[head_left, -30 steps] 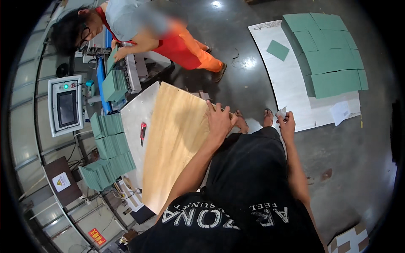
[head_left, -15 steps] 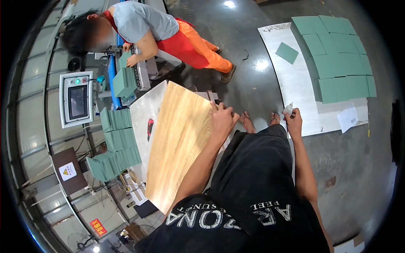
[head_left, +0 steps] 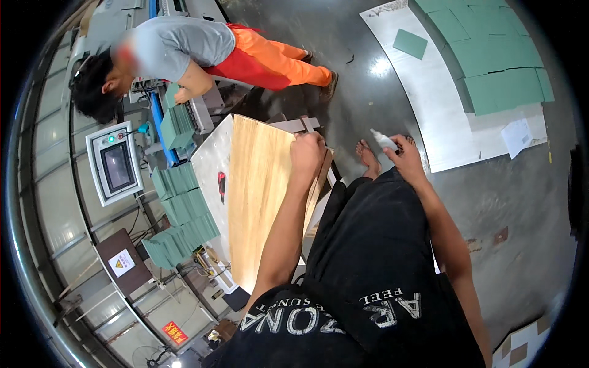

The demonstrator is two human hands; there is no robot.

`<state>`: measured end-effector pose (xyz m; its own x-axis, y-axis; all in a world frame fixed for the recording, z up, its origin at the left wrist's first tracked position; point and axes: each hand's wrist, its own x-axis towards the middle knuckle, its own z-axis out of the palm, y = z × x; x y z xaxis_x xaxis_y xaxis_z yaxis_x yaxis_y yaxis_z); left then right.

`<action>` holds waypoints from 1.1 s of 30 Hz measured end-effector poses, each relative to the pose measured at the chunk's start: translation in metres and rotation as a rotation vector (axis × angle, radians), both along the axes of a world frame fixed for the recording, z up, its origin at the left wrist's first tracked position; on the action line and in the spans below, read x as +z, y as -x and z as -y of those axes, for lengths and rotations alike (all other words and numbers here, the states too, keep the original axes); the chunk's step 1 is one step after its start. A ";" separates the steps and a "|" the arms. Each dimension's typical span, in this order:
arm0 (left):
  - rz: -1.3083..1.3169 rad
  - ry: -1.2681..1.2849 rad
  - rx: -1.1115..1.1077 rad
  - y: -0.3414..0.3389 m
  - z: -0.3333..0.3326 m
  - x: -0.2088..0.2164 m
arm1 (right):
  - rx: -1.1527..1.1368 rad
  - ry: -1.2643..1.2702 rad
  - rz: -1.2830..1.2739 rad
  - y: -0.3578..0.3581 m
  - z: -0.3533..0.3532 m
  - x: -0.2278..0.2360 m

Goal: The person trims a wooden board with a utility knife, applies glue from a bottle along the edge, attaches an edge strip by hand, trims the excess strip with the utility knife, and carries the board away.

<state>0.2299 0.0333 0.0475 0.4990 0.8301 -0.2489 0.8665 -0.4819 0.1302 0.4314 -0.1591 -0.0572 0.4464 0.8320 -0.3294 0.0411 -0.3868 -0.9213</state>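
A pale wood-grain board (head_left: 257,178) lies in front of me, left of my legs. My left hand (head_left: 308,158) is at its right edge, its fingers curled over and closed on that edge; the fingertips are partly hidden. In my right hand (head_left: 406,161) is a small white squeeze bottle (head_left: 384,140) with a narrow nozzle. It is held above the floor near my feet, apart from the board, its nozzle tilted up and to the left. A red utility knife (head_left: 221,186) rests on the grey tabletop (head_left: 208,161) beyond the board's left edge.
A co-worker (head_left: 184,46) in orange trousers bends over a machine at the upper left, handling green sheets (head_left: 177,127). More green stacks (head_left: 184,205) stand by a control screen (head_left: 115,164). At the right, green stacks (head_left: 491,55) sit on a white sheet (head_left: 442,138) on the floor.
My right hand has brought the bottle leftward, closer to the board, and its nozzle now leans left. My left hand's fingers have curled more tightly at the board's edge. The view has shifted.
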 end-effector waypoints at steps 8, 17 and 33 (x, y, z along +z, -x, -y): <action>0.260 0.098 -0.004 0.024 0.036 0.005 | 0.163 -0.095 -0.012 0.026 -0.017 0.021; -0.195 -0.172 0.128 0.050 0.089 -0.042 | 0.200 -0.002 0.010 0.015 -0.023 0.040; -0.091 0.194 -0.061 0.086 0.118 0.194 | 0.061 -0.221 -0.304 -0.017 -0.081 0.135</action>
<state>0.1439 -0.0850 0.2417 0.5154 0.7312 -0.4469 0.8487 -0.5077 0.1480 0.4480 -0.0777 0.0775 0.3034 0.9199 -0.2483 -0.2299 -0.1822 -0.9560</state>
